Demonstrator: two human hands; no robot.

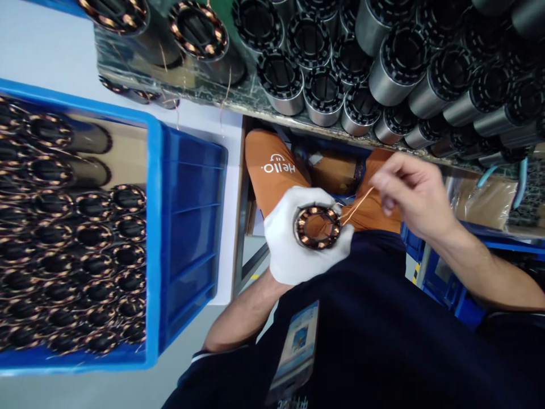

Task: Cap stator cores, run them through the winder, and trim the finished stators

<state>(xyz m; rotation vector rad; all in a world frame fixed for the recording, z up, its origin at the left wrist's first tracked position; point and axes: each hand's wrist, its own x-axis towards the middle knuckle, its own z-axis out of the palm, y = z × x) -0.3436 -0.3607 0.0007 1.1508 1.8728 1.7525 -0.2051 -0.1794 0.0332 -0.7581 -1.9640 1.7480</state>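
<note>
My left hand (285, 244), in a white glove, is wrapped around a motor stator (301, 228) with copper windings on its ring-shaped end. The stator's open end faces up toward me, above my lap. Thin copper wires (360, 203) run from its right side up to my bare right hand (415, 193). The thumb and fingertips of that hand are pinched on the wire ends, drawing them out in a fairly straight line. The lower part of the stator is hidden inside the glove.
Many unwound metal stators (317, 94) stand on the bench (213, 94) at the top. Two wound stators (198, 34) stand at its left end. A blue crate (154, 238) at left holds rows of wound stators. A light blue tube (520, 184) hangs at right.
</note>
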